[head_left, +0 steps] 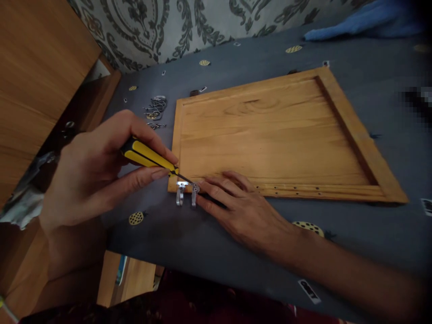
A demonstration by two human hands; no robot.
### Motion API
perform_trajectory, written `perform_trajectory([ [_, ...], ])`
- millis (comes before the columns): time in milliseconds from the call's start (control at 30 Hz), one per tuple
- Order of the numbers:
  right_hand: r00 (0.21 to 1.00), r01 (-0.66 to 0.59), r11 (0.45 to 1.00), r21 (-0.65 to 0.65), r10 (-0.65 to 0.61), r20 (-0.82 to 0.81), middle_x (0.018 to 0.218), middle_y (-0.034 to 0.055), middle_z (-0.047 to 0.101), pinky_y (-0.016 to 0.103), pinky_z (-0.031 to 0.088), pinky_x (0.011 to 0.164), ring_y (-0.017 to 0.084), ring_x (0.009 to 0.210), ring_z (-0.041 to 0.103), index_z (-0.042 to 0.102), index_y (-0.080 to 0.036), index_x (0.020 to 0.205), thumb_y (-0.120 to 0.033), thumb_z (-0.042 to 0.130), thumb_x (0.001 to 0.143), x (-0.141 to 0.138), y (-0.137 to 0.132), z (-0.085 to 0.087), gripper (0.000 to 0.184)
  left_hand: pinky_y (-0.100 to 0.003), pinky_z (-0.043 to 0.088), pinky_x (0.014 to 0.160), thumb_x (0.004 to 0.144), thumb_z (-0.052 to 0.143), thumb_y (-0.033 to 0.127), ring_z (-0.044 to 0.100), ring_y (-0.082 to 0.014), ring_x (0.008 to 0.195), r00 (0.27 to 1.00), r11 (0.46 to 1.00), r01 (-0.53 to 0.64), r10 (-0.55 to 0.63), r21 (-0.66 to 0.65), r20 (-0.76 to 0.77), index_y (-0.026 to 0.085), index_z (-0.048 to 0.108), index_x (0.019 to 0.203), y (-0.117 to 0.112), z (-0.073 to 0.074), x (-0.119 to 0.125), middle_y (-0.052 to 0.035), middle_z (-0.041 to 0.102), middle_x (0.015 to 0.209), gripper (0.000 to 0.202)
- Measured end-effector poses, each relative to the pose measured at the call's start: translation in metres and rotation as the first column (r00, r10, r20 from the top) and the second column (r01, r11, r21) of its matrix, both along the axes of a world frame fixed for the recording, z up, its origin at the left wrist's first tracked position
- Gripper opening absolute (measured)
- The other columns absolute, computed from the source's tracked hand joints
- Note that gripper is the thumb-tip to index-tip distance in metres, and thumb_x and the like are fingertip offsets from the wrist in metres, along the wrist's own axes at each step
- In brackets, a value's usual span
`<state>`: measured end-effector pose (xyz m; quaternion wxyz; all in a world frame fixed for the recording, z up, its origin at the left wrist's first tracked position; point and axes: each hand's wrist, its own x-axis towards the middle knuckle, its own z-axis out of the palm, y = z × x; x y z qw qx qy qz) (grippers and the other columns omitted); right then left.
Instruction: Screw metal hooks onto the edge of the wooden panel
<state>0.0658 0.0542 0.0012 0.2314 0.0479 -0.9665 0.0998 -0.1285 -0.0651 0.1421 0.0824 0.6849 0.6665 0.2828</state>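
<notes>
My left hand (97, 171) is closed around a yellow and black screwdriver (148, 155), its shaft slanting down to the right. The screwdriver's tip meets a small silver metal hook (195, 194) on the near rim of a framed wooden board (263, 130). From the right, my right hand (236, 202) pinches that hook between thumb and fingertips, the other fingers resting on the board. A second silver hook (180, 193) sits just left of it, at the board's near left corner. Several small dark holes dot the rim farther right.
A pile of loose metal hooks (157, 108) lies beyond the board's left end. The grey patterned cloth (141, 243) covers the table. At the back right is a blue cloth (367, 22). Wooden furniture (40, 58) stands close on the left.
</notes>
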Motion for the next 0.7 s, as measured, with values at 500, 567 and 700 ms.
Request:
perform_trajectory([
  [500, 0.999, -0.007, 1.000, -0.004, 0.007, -0.032, 0.125, 0.0109, 0.065, 0.049, 0.044, 0.100, 0.027, 0.118, 0.055, 0.066, -0.015, 0.116, -0.015, 0.046, 0.097, -0.0009, 0.0005, -0.0012, 0.027, -0.017, 0.054, 0.065, 0.095, 0.056, 0.032, 0.068, -0.0067, 0.078, 0.969, 0.989, 0.126, -0.138, -0.072, -0.205, 0.019, 0.059, 0.101, 0.0066, -0.0088, 0.0006, 0.0029, 0.069, 0.094, 0.014],
  [567, 0.999, -0.006, 1.000, -0.002, 0.006, -0.033, 0.125, 0.0105, 0.065, 0.049, 0.044, 0.100, 0.027, 0.117, 0.055, 0.066, -0.015, 0.117, -0.015, 0.047, 0.097, -0.0007, 0.0004, -0.0012, 0.028, -0.017, 0.054, 0.066, 0.096, 0.055, 0.031, 0.068, -0.0070, 0.080, 0.967, 0.987, 0.140, -0.153, -0.079, -0.202, 0.018, 0.059, 0.102, 0.0077, -0.0100, 0.0001, 0.0022, 0.069, 0.095, 0.015],
  [700, 0.999, -0.008, 1.000, 0.000, 0.008, -0.034, 0.125, 0.0105, 0.065, 0.050, 0.044, 0.100, 0.027, 0.117, 0.055, 0.065, -0.015, 0.118, -0.014, 0.047, 0.097, -0.0003, 0.0005, -0.0011, 0.029, -0.019, 0.056, 0.069, 0.096, 0.055, 0.031, 0.069, -0.0086, 0.084, 0.964, 0.984, 0.154, -0.169, -0.086, -0.205, 0.020, 0.058, 0.103, 0.0087, -0.0094, -0.0001, 0.0020, 0.069, 0.098, 0.014],
])
